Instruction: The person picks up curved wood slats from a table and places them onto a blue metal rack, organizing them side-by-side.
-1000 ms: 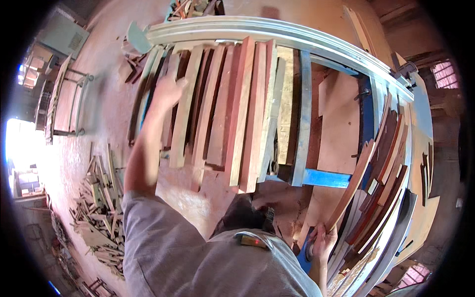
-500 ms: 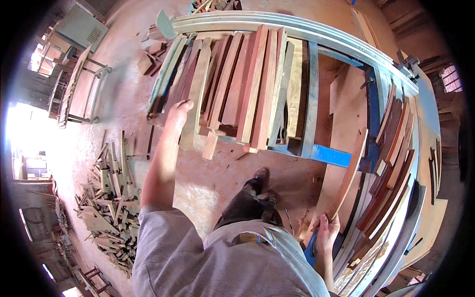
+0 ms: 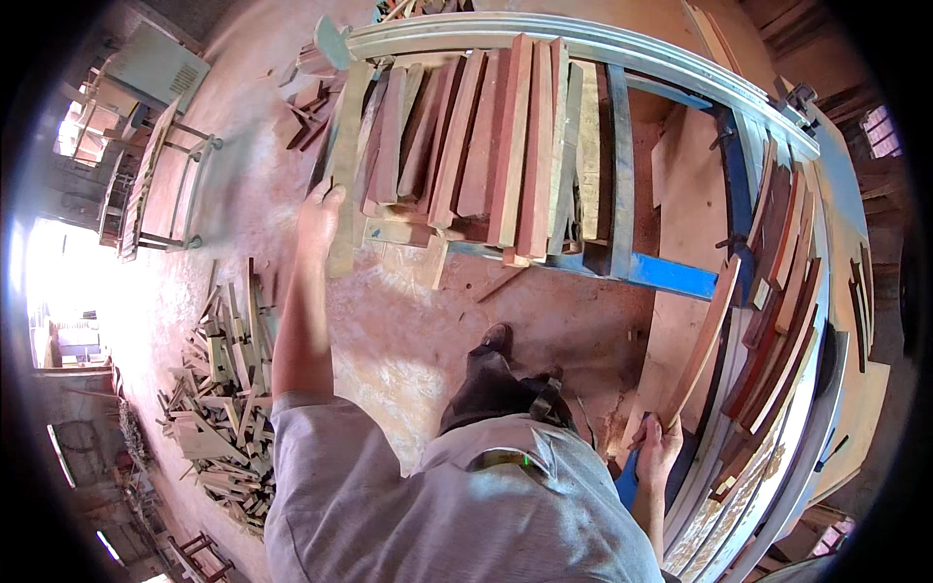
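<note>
My left hand (image 3: 319,216), arm stretched forward, is closed on the lower part of a pale wooden plank (image 3: 347,155). This plank stands out over the left end of a row of wooden strips (image 3: 481,146) in brown, reddish and pale tones, which lies across a metal frame (image 3: 680,275). At the lower right, my right hand (image 3: 659,449) grips the near end of a long, thin reddish-brown wooden strip (image 3: 704,345) that points forward. A blue part (image 3: 628,478) lies beside that hand; its kind is unclear.
More curved wooden strips (image 3: 785,316) lie on the machine table at the right. A grey rail (image 3: 573,34) spans the far side. Wood offcuts (image 3: 222,418) are heaped on the floor at left, and a wheeled rack (image 3: 155,185) stands beyond.
My left hand has shifted the pale plank leftward, from within the row to over its left end. My right hand still holds its strip, with little movement.
</note>
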A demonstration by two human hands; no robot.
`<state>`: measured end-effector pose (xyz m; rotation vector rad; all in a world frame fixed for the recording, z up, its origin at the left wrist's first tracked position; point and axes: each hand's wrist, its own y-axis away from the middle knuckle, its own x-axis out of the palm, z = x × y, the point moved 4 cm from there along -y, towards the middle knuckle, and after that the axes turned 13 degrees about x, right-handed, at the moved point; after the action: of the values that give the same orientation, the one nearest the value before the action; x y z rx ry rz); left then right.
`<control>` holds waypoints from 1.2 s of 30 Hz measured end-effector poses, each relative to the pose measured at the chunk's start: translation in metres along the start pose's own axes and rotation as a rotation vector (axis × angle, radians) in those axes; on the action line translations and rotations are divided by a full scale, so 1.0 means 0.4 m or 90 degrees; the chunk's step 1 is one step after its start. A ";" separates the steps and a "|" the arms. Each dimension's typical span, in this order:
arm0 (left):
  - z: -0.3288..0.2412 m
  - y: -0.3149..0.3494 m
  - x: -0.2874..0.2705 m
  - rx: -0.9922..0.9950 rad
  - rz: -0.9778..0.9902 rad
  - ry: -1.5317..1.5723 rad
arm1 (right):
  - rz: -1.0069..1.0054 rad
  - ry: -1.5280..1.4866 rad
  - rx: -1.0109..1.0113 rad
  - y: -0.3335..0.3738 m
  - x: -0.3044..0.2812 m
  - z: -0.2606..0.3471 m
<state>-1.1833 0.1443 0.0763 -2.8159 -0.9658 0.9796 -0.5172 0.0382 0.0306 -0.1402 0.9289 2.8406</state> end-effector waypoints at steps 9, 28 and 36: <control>0.211 -0.154 0.050 -0.003 0.096 -0.104 | 0.000 0.047 0.027 0.004 0.151 0.022; 0.056 -0.215 0.220 0.247 0.169 -0.444 | -0.072 0.079 0.038 0.046 0.366 0.106; 0.044 -0.218 0.195 0.303 0.152 -0.439 | -0.080 0.066 0.081 0.051 0.368 0.060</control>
<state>-1.1935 0.2550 0.0359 -2.2390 -0.3143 1.9697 -0.6667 0.0529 0.0419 -0.3225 1.0772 2.6721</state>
